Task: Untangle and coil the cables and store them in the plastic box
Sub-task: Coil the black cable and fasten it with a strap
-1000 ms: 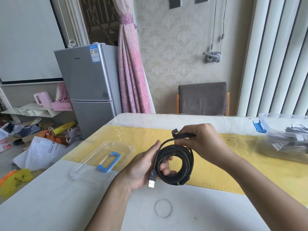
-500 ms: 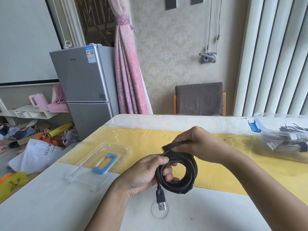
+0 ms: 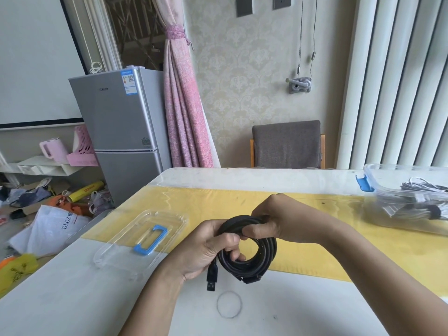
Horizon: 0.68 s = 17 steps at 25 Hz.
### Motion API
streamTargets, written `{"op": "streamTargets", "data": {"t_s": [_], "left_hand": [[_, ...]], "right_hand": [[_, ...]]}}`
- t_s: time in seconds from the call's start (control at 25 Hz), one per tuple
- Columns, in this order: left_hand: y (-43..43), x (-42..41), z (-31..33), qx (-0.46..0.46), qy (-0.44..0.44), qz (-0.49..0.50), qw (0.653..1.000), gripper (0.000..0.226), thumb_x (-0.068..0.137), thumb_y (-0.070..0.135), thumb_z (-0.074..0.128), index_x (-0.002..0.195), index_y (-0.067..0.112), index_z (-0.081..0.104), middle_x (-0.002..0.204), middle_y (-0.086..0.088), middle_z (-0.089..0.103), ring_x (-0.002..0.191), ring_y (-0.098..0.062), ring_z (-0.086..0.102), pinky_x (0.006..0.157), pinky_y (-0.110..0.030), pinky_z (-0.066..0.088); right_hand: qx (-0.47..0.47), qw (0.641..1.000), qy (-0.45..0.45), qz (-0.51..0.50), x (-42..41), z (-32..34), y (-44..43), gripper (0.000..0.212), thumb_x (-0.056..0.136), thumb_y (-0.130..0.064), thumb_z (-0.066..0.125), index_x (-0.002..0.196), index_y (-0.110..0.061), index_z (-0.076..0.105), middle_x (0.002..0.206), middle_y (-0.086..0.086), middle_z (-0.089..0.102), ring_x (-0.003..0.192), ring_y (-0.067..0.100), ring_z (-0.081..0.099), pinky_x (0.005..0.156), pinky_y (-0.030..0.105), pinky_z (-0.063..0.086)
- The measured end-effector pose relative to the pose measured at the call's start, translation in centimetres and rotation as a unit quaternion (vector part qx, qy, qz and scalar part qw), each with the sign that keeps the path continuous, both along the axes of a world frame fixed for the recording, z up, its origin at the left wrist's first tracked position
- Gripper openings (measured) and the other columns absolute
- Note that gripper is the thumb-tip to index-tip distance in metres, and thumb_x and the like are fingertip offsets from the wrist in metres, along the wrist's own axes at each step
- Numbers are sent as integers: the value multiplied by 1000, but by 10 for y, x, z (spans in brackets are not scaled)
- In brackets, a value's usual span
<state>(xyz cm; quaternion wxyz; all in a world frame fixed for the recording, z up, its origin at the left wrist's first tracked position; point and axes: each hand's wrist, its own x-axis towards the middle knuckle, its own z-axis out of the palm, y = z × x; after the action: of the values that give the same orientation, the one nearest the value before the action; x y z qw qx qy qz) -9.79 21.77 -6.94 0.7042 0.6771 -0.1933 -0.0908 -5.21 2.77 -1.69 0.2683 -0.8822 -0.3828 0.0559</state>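
Black USB cable coil (image 3: 257, 264), held above the surface (image 3: 72, 299): left grip (image 3: 208, 248) curled round its left side, right grip (image 3: 281, 218) pinching its top; plastic box (image 3: 392, 168) well apart at right.

One coil (image 3: 265, 254), one box (image 3: 397, 167), one lid (image 3: 114, 253)

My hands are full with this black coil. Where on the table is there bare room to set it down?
Free: the yellow mat between the clear plastic lid with the blue handle and the clear plastic box of cables; also the white tabletop on the lid's near side. Crowded: the right edge, at the box.
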Motion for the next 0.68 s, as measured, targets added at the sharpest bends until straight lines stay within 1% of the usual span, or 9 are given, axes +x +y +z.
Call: {"op": "streamTargets", "data": {"t_s": [0.08,0.16,0.2,0.28,0.36,0.48,0.52,0.6,0.68], "left_hand": [[-3,-1,0,-8,-1,25,1000,21,69,31,67,68,10,63,60,1,59,64,-17,63,76,-31,53],[-7,-2,0,-37,19,38,998,31,67,40,72,53,16,59,54,0,59,70,-20,68,74,-27,53],[-10,-2,0,-58,33,41,997,36,66,45,73,49,18,56,50,4,55,67,-15,67,68,-23,52],[-17,-2,1,-131,75,47,988,42,61,48,80,51,20,50,43,10,43,50,-7,53,58,-19,48],[-21,-1,4,-191,109,88,971,45,64,45,82,60,16,46,42,10,32,41,-6,38,52,-19,47],[-20,2,7,-182,94,180,962,33,84,33,59,66,11,41,43,6,27,41,-8,32,46,-17,45],[-19,3,7,-170,78,201,962,29,86,28,53,66,10,41,44,5,27,41,-9,32,46,-17,45],[-20,5,4,-133,56,227,963,31,92,22,49,65,9,41,46,3,26,42,-11,33,46,-16,44],[-21,6,1,-86,37,234,968,33,94,21,47,64,8,40,47,1,27,44,-13,34,47,-14,43]], "right_hand": [[32,999,31,12,1,3,-4,46,83,-37,65,60,-2,47,58,3,29,56,15,25,53,31,23],[72,995,67,29,6,3,-7,44,87,-32,64,67,5,51,59,4,31,58,16,27,55,30,24],[89,992,79,32,8,3,-8,43,88,-31,64,69,7,53,60,4,34,58,16,28,55,29,24],[107,990,93,27,11,2,-9,40,88,-33,64,71,3,59,58,1,38,57,14,31,55,25,27],[99,991,89,14,13,2,-12,49,83,-47,60,74,1,59,61,-1,37,57,12,31,53,21,26],[98,995,22,-26,14,6,-23,56,82,-60,41,83,-8,62,67,-6,54,60,5,49,60,17,40],[99,994,-17,-42,14,9,-27,50,85,-58,39,85,-15,63,73,-4,60,66,5,53,63,20,44],[104,992,-64,-45,9,17,-30,30,92,-44,49,81,-20,64,74,4,61,63,10,50,60,23,42],[131,991,-32,2,3,23,-28,16,90,-29,60,79,-18,66,74,12,61,61,16,48,58,29,43]]}}
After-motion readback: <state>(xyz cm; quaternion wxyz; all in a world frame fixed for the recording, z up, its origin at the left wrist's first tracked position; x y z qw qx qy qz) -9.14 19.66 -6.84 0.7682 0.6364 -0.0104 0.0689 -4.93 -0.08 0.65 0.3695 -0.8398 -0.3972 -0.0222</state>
